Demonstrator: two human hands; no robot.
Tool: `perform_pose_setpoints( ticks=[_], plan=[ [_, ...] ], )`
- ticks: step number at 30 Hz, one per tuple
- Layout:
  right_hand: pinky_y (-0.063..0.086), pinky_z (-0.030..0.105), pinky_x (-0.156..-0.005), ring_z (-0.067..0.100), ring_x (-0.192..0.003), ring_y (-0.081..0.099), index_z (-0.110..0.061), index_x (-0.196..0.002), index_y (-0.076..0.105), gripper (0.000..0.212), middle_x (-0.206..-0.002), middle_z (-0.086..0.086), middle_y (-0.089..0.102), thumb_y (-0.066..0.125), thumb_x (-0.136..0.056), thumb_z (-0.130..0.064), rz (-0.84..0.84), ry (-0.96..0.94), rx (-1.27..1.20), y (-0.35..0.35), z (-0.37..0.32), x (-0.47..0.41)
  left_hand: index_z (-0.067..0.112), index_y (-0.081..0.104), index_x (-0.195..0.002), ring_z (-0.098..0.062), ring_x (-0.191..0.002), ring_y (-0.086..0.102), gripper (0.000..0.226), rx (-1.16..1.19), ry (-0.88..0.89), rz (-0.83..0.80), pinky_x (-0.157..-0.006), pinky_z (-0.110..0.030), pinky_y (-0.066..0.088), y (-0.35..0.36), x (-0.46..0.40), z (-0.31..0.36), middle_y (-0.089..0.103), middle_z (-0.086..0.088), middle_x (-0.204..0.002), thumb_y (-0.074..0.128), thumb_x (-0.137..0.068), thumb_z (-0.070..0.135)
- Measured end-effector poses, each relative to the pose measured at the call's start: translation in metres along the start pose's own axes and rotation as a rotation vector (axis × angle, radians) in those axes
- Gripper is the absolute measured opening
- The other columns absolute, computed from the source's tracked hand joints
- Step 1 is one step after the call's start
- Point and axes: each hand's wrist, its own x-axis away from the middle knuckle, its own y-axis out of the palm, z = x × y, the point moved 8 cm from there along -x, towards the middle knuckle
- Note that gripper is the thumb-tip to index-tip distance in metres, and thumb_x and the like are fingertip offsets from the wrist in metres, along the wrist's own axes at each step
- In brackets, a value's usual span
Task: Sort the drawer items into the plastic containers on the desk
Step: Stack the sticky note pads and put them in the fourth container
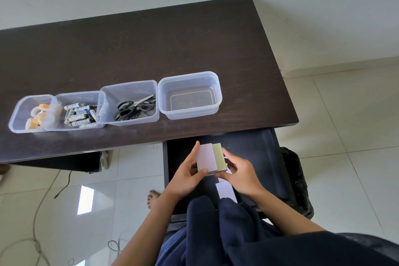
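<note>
Over the open dark drawer, both my hands hold a small stack of sticky-note pads, pink on top with a green pad beside it. My left hand grips the stack's left side and my right hand its right side. Another pink pad lies in the drawer below my hands. Four clear plastic containers stand in a row on the dark desk: one with tape rolls, one with batteries, one with scissors, and an empty one at the right.
A black bag sits on the floor right of the drawer. Cables trail over the tiled floor at left. My bare foot and my dark-trousered legs are below the drawer.
</note>
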Motion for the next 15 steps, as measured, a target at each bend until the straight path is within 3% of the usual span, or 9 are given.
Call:
perform_pose_setpoints(
  ticks=[5, 8, 15],
  plan=[
    [0.046, 0.017, -0.098, 0.002, -0.112, 0.060, -0.023, -0.139, 0.046, 0.080, -0.121, -0.011, 0.064, 0.082, -0.070, -0.005, 0.004, 0.005, -0.007, -0.0006, 0.0005, -0.0007, 0.040, 0.014, -0.146, -0.014, -0.123, 0.053, 0.079, 0.004, -0.003, -0.011, -0.107, -0.034, 0.042, 0.0000, 0.0004, 0.0010, 0.052, 0.000, -0.134, 0.060, -0.090, 0.008],
    [0.046, 0.015, -0.097, 0.000, -0.111, 0.060, -0.023, -0.139, 0.046, 0.079, -0.119, -0.013, 0.063, 0.081, -0.070, -0.005, 0.002, 0.013, -0.007, -0.0009, 0.0009, -0.0008, 0.039, 0.016, -0.146, -0.013, -0.121, 0.054, 0.075, 0.026, -0.007, -0.006, -0.106, -0.034, 0.044, 0.0001, -0.0002, 0.0009, 0.052, 0.006, -0.130, 0.057, -0.092, 0.007],
    [0.045, 0.017, -0.099, 0.003, -0.113, 0.060, -0.021, -0.138, 0.047, 0.080, -0.122, -0.008, 0.065, 0.082, -0.069, -0.003, 0.008, 0.035, -0.009, 0.0003, 0.0091, -0.0023, 0.045, 0.036, -0.136, -0.022, -0.112, 0.056, 0.066, 0.153, -0.019, 0.046, -0.097, -0.039, 0.051, -0.0028, 0.0005, 0.0005, 0.054, -0.006, -0.124, 0.057, -0.091, 0.002]
  ],
)
